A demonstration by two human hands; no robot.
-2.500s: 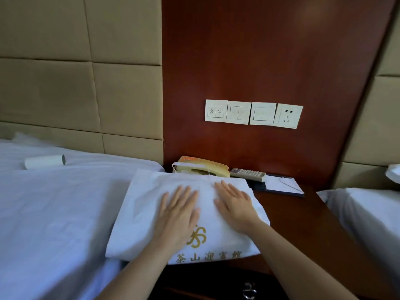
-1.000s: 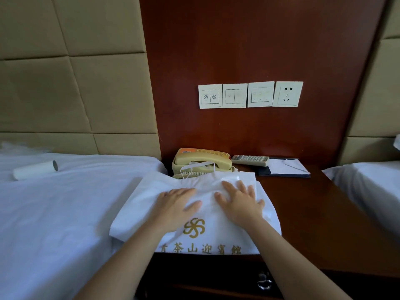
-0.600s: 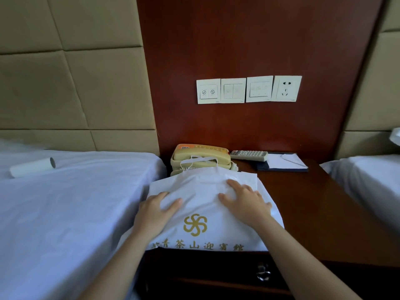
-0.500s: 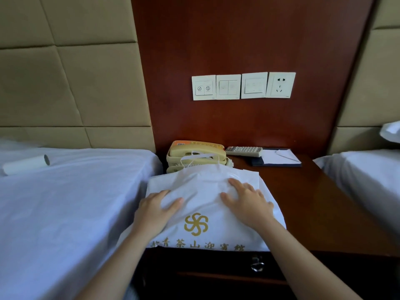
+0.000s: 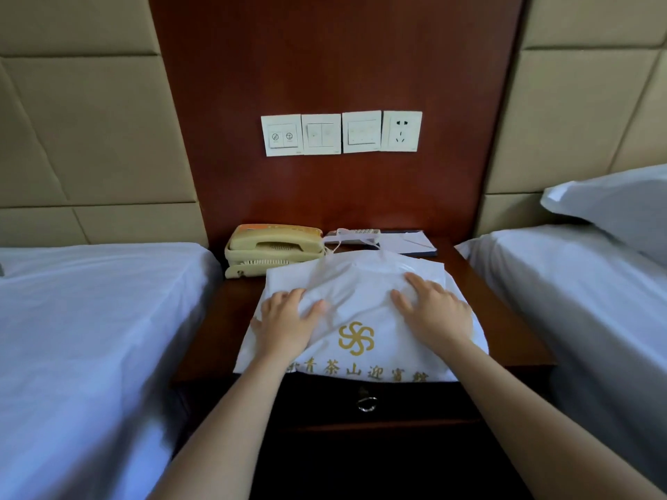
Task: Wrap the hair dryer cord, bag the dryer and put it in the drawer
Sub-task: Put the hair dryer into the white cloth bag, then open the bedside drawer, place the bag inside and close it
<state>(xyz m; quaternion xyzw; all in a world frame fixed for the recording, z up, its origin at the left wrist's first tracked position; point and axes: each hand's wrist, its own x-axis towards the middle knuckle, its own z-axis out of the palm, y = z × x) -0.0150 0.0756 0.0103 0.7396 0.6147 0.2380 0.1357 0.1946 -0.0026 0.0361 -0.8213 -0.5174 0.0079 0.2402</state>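
Observation:
A white drawstring bag (image 5: pixel 361 319) with a gold pinwheel logo and gold lettering lies on the dark wooden nightstand (image 5: pixel 512 341), its lower edge hanging over the front. It bulges in the middle, and the hair dryer itself is hidden. My left hand (image 5: pixel 285 323) cups the bag's left side, fingers bunching the fabric. My right hand (image 5: pixel 433 313) lies palm down on the right side with fingers spread. The drawer (image 5: pixel 415 402) below is closed, with a metal ring pull (image 5: pixel 367 403) at its centre.
A beige telephone (image 5: pixel 274 247), a remote control (image 5: pixel 355 235) and a notepad (image 5: pixel 409 241) sit at the back of the nightstand. White beds flank it left (image 5: pixel 90 337) and right (image 5: pixel 577 301), with a pillow (image 5: pixel 613 207). Wall switches and a socket (image 5: pixel 400 131) hang above.
Both hands have slid the bag rightward off the left bed's edge onto the middle of the nightstand. My view has shifted right, so the drawer front now shows below.

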